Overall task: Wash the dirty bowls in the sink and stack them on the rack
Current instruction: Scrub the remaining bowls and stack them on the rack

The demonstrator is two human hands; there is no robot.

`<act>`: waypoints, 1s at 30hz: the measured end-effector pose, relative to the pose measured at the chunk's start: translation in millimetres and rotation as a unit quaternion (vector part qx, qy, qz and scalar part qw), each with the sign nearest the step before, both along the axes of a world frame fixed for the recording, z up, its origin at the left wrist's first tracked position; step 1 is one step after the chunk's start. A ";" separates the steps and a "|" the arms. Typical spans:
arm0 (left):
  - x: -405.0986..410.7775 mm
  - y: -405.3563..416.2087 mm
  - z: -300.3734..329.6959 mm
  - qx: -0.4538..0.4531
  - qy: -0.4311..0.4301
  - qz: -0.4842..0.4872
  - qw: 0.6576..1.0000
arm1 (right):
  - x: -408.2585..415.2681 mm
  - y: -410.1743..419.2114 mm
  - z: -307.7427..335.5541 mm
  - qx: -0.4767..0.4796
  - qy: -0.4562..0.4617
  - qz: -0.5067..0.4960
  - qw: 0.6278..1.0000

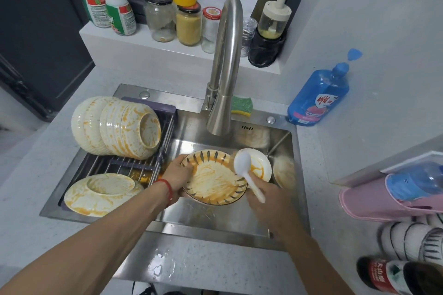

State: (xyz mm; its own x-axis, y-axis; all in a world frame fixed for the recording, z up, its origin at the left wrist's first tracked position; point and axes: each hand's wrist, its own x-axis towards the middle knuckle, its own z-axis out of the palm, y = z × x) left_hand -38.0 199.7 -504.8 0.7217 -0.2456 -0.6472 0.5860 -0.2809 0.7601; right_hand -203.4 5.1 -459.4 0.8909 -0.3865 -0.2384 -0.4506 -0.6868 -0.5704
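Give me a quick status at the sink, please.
Left hand grips patterned bowl. Right hand holds white spoon. Bowl still sauce-smeared; faucet dry.

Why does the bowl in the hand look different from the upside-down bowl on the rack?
The stripe-rimmed cream bowl faces up, tilted in the left hand; the plain cream bowl lies upside down. One has dark rim stripes; the other has none. Both are smeared with orange sauce.

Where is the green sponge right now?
The green sponge lies on the sink's back ledge, just right of the faucet, left of the blue soap bottle.
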 end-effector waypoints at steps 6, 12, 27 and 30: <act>5.4 14.5 15.9 -0.024 0.268 -0.071 0.961 | 7.3 -1.0 -17.2 0.082 -0.088 -0.006 0.993; -5.4 3.3 12.3 -0.151 0.238 -0.049 0.958 | 15.9 -0.7 -20.5 0.164 -0.139 -0.134 0.967; -19.8 -36.9 9.4 0.200 -0.274 -0.139 0.930 | 28.0 0.9 -4.6 0.007 0.016 -0.024 1.000; -25.1 -38.2 12.8 0.231 -0.302 -0.127 0.916 | 25.6 30.8 21.9 -0.033 0.050 0.094 0.994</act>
State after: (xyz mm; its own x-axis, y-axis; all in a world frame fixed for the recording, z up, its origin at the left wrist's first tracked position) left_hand -63.0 161.6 -491.9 0.9402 -0.2555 -0.2251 -0.0312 -0.7229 0.6902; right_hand -177.8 35.8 -437.5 0.9223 -0.2324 -0.3088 -0.3622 -0.7987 -0.4805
